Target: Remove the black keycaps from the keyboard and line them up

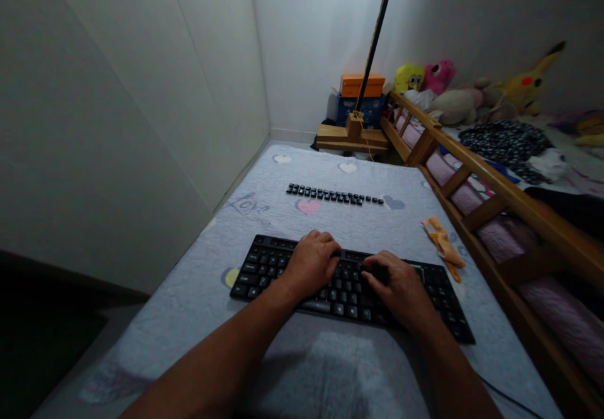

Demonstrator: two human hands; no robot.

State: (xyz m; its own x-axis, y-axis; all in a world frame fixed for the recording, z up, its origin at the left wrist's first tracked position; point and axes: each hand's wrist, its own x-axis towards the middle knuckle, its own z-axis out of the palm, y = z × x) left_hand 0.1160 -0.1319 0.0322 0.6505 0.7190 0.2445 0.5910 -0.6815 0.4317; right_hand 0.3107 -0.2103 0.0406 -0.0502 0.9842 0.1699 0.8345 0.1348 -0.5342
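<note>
A black keyboard (325, 306) lies flat on the patterned bed cover, slightly slanted. My left hand (312, 262) rests across its upper middle, fingers bent down around the top edge; the fingertips are partly hidden. Over the right-centre keys is my right hand (394, 280), thumb and forefinger drawn together in a pinch at the keys. Whatever sits between them is too dark and small to make out. Beyond the keyboard, several loose black keycaps (330, 195) stand lined up in two rows.
An orange cloth (446, 243) and an orange-handled brush (438, 243) lie right of the keyboard. A cable (507, 394) runs off at lower right. A wooden bed rail (500, 180) borders the right side, a pale cabinet (141, 104) the left. Behind stands a wooden-based pole (375, 41).
</note>
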